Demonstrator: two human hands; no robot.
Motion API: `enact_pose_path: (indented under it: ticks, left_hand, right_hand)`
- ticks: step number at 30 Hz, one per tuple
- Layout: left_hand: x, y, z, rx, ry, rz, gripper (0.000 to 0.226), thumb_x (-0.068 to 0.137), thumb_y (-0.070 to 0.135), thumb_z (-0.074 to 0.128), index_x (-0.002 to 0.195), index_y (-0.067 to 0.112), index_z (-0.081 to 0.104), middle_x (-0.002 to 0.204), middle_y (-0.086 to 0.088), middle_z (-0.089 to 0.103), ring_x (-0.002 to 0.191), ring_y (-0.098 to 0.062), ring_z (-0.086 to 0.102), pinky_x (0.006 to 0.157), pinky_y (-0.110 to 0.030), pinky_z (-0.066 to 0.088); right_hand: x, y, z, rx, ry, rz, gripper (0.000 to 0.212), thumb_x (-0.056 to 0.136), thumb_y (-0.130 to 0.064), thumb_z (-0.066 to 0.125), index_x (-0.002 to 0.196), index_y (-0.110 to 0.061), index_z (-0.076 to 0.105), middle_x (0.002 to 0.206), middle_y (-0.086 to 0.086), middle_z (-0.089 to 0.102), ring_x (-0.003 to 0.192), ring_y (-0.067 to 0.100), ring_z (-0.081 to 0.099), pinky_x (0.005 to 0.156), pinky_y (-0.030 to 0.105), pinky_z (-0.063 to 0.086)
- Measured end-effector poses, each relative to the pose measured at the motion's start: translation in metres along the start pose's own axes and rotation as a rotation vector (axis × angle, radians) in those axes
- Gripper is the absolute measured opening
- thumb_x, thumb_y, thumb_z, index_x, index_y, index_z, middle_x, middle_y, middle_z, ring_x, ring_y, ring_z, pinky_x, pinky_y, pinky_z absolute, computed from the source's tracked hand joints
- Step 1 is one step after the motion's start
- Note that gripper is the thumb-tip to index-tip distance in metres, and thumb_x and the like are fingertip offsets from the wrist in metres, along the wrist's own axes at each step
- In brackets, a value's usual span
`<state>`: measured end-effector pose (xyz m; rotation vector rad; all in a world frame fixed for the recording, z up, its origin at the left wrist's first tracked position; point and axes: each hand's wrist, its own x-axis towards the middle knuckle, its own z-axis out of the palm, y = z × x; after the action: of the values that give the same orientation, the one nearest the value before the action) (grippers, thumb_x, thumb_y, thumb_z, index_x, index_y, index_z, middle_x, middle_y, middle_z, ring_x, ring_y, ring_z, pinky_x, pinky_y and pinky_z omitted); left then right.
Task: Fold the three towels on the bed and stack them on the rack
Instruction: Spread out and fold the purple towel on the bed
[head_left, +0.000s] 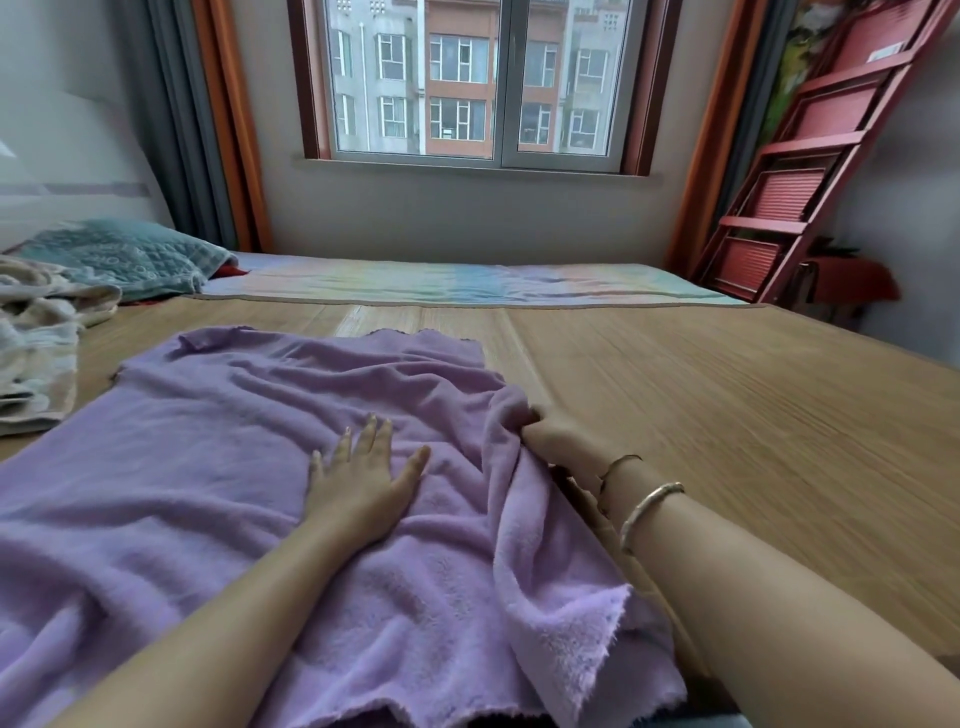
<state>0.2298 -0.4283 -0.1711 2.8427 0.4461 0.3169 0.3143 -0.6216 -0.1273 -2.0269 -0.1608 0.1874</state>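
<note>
Purple towel (249, 467) spread on bed mat (727, 405), centre to 7 o'clock. L hand (358, 483) flat, fingers spread, pressing the mid cloth, prob. to anchor it. R hand (558, 441) at 3 o'clock of the L, pinching the bunched right edge, likely to tug flat or start a fold. Other towels (36, 332) heaped at 9 o'clock. Red rack (810, 171) at 2 o'clock, nothing stacked yet.

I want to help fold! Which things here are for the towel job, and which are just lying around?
For the job:
purple towel, spread on the bed mat
left hand, flat on it
right hand, gripping its edge
crumpled pale towels
red rack

Just lying about:
teal pillow
striped sheet
curtains
</note>
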Motion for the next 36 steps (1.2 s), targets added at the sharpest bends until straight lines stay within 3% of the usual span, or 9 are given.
enact_pose_path:
  ticks: [7, 11, 14, 16, 18, 22, 29, 33, 36]
  left_hand:
    - [-0.002, -0.004, -0.002, -0.073, 0.036, -0.037, 0.093, 0.076, 0.078, 0.005, 0.153, 0.028, -0.002, 0.16, 0.011, -0.01, 0.149, -0.019, -0.006, 0.117, -0.053, 0.001]
    - [0.001, -0.004, -0.003, 0.05, -0.076, -0.059, 0.089, 0.079, 0.08, 0.007, 0.153, 0.031, 0.002, 0.161, 0.007, -0.006, 0.149, -0.023, -0.004, 0.117, -0.055, -0.001]
    - [0.006, -0.002, -0.01, 0.105, -0.182, -0.061, 0.088, 0.079, 0.083, 0.012, 0.153, 0.035, 0.003, 0.161, 0.006, -0.006, 0.149, -0.026, -0.004, 0.116, -0.057, -0.001]
    - [0.008, 0.003, -0.015, 0.091, -0.198, -0.084, 0.089, 0.079, 0.083, 0.015, 0.153, 0.036, 0.003, 0.161, 0.005, -0.007, 0.148, -0.028, -0.003, 0.115, -0.057, 0.0]
    - [0.006, 0.011, -0.017, 0.072, -0.162, -0.096, 0.088, 0.08, 0.082, 0.018, 0.153, 0.035, 0.004, 0.161, 0.002, -0.007, 0.148, -0.03, -0.001, 0.115, -0.057, 0.003]
    - [-0.006, 0.028, -0.011, 0.1, -0.113, -0.104, 0.093, 0.08, 0.082, 0.02, 0.153, 0.027, 0.0, 0.161, -0.009, -0.009, 0.148, -0.032, -0.003, 0.115, -0.055, 0.005]
    - [-0.01, 0.027, -0.011, 0.046, -0.145, -0.182, 0.105, 0.078, 0.084, 0.017, 0.154, 0.015, 0.0, 0.16, -0.013, -0.008, 0.148, -0.025, -0.01, 0.116, -0.053, 0.002]
    - [-0.013, 0.027, -0.009, 0.055, -0.141, -0.168, 0.106, 0.075, 0.086, 0.014, 0.154, 0.016, -0.002, 0.161, -0.011, -0.008, 0.148, -0.024, -0.012, 0.116, -0.054, 0.001]
    - [-0.015, 0.028, -0.01, 0.047, -0.11, -0.158, 0.102, 0.078, 0.084, 0.016, 0.154, 0.018, 0.0, 0.161, -0.011, -0.007, 0.148, -0.027, -0.008, 0.116, -0.054, 0.004]
  right_hand:
    - [0.038, 0.016, -0.071, -0.08, 0.484, 0.023, 0.034, 0.09, -0.014, 0.054, 0.114, 0.009, 0.057, 0.118, 0.029, 0.061, 0.11, 0.037, 0.059, 0.075, 0.033, 0.04]
    - [0.037, 0.036, -0.066, -0.084, 0.398, 0.129, 0.035, 0.091, -0.011, 0.054, 0.12, 0.01, 0.053, 0.123, 0.032, 0.056, 0.114, 0.035, 0.057, 0.085, 0.036, 0.042]
    - [0.032, 0.036, -0.07, 0.014, 0.243, 0.132, 0.025, 0.094, -0.023, 0.051, 0.089, -0.002, 0.063, 0.083, 0.023, 0.062, 0.067, 0.025, 0.059, 0.055, 0.03, 0.045]
    - [0.027, 0.03, -0.078, 0.07, 0.186, 0.215, 0.033, 0.094, -0.038, 0.048, 0.093, -0.006, 0.054, 0.076, 0.016, 0.057, 0.051, 0.022, 0.054, 0.043, 0.023, 0.044]
    - [0.022, 0.028, -0.076, -0.087, 0.219, 0.236, 0.05, 0.087, -0.053, 0.047, 0.11, -0.009, 0.045, 0.095, 0.018, 0.06, 0.064, 0.027, 0.062, 0.05, 0.028, 0.05]
    - [0.0, 0.042, -0.059, -0.587, 0.134, -0.024, 0.058, 0.087, -0.056, 0.044, 0.123, -0.012, 0.056, 0.123, 0.018, 0.06, 0.118, 0.031, 0.055, 0.1, 0.038, 0.042]
    - [-0.012, 0.044, -0.096, -0.312, 0.225, -0.005, 0.033, 0.096, -0.033, 0.048, 0.072, -0.012, 0.058, 0.067, 0.011, 0.057, 0.063, 0.027, 0.056, 0.052, 0.03, 0.044]
    - [-0.021, 0.065, -0.133, -0.578, 0.333, 0.163, 0.041, 0.097, -0.039, 0.046, 0.069, -0.011, 0.053, 0.083, 0.02, 0.057, 0.08, 0.03, 0.057, 0.069, 0.03, 0.037]
    - [-0.031, 0.054, -0.122, -0.499, 0.216, 0.191, 0.056, 0.097, -0.051, 0.037, 0.065, -0.009, 0.057, 0.06, 0.012, 0.06, 0.068, 0.031, 0.062, 0.06, 0.026, 0.037]
